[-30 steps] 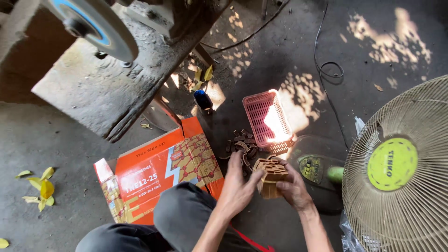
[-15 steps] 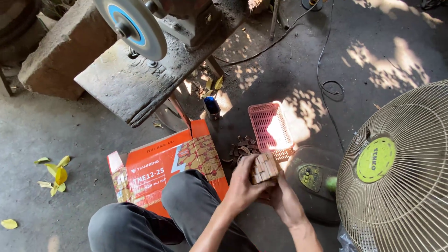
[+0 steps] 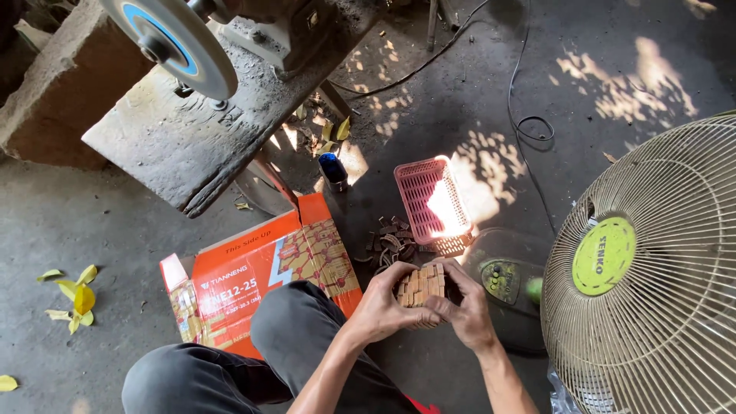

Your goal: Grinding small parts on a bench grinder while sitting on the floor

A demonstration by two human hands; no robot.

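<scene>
— What's around, biggest first?
— A fan [image 3: 652,268] on the right, a grinding wheel [image 3: 172,42] up top, an orange box [image 3: 261,280] by the knee, a pink basket [image 3: 429,203] on the floor.
— And the hands?
— Left hand [image 3: 379,307] and right hand [image 3: 468,310] both clasp a bundle of small wooden pieces [image 3: 422,285], just below the basket.

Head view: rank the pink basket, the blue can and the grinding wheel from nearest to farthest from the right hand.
From the right hand, which holds the bundle of small wooden pieces:
1. Pink basket, just ahead on the floor.
2. Blue can, farther ahead, leftward.
3. Grinding wheel, far upper left on its stand.
</scene>
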